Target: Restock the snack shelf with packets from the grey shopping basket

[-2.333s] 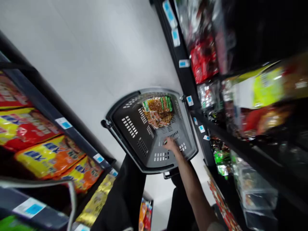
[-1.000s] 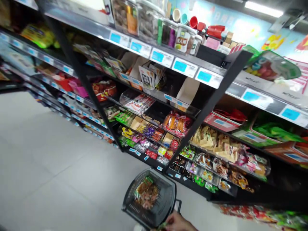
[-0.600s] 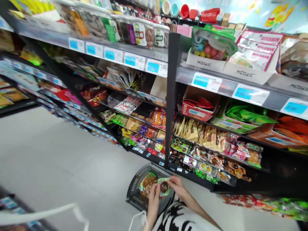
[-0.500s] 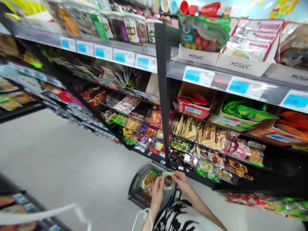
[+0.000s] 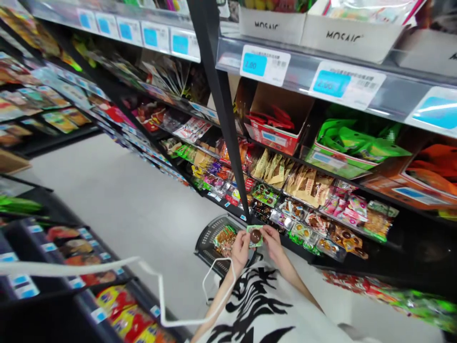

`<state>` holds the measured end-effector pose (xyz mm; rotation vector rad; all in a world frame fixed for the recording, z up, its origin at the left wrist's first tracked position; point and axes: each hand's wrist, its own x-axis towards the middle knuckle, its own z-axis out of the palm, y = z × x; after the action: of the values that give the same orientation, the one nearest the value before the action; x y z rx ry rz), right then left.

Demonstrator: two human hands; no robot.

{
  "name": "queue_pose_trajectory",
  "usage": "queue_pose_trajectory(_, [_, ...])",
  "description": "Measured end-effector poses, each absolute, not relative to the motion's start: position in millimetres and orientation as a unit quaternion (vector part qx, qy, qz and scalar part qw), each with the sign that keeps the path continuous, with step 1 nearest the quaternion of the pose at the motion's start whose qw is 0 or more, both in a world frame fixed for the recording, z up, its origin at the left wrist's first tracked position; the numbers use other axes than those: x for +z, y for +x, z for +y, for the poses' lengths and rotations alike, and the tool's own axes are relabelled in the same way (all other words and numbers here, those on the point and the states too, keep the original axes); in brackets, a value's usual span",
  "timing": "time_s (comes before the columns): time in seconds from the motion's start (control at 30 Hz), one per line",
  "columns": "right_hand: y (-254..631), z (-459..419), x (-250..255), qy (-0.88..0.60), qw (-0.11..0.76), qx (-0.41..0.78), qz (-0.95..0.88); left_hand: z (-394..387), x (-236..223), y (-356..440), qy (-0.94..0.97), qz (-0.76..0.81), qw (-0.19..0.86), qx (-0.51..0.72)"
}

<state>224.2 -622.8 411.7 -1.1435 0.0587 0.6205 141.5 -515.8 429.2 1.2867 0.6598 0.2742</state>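
We pinch a green packet (image 5: 255, 236) by opposite edges, left hand (image 5: 240, 248) and right hand (image 5: 274, 245); basket (image 5: 206, 237) rim left of fingers, wide floor (image 5: 117, 190) farther left.

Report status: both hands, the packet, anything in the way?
Left hand and right hand pinching small green packet, one each side. Basket partly hidden behind left hand. White cord crossing left forearm in view, clear of packet.

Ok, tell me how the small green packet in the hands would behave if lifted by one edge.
The green packet is probably light: the left hand and right hand hold it by its edges. Its thin-looking border may bend, with the dark round middle likely stiffer. That middle's shine hints at a somewhat slippery surface.
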Motion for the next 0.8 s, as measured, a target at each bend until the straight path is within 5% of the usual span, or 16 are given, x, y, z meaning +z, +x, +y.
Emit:
queue_pose_trajectory(0.17, [232.6, -632.8, 411.4, -0.545, 0.795, 0.267, 0.018, -527.5, 428.0, 137.6, 0.623, 0.276, 0.715, 0.156])
queue_pose_trajectory(0.37, [244.6, -646.4, 409.0, -0.583, 0.784, 0.208, 0.038, -526.2, 431.4, 132.7, 0.898, 0.055, 0.357, 0.252])
queue_pose_trajectory(0.47, [241.0, -648.0, 409.0, -0.572, 0.783, 0.238, 0.052, -524.1, 429.0, 136.5, 0.939, -0.056, 0.268, 0.208])
queue_pose_trajectory(0.6, [232.5, -648.0, 414.7, -0.533, 0.794, 0.290, 0.049, -523.9, 417.1, 140.4, 0.936, -0.043, 0.297, 0.185])
queue_pose_trajectory(0.8, [230.3, -652.3, 425.3, -0.516, 0.797, 0.313, -0.020, -526.6, 413.2, 134.4, 0.819, 0.122, 0.527, 0.194])
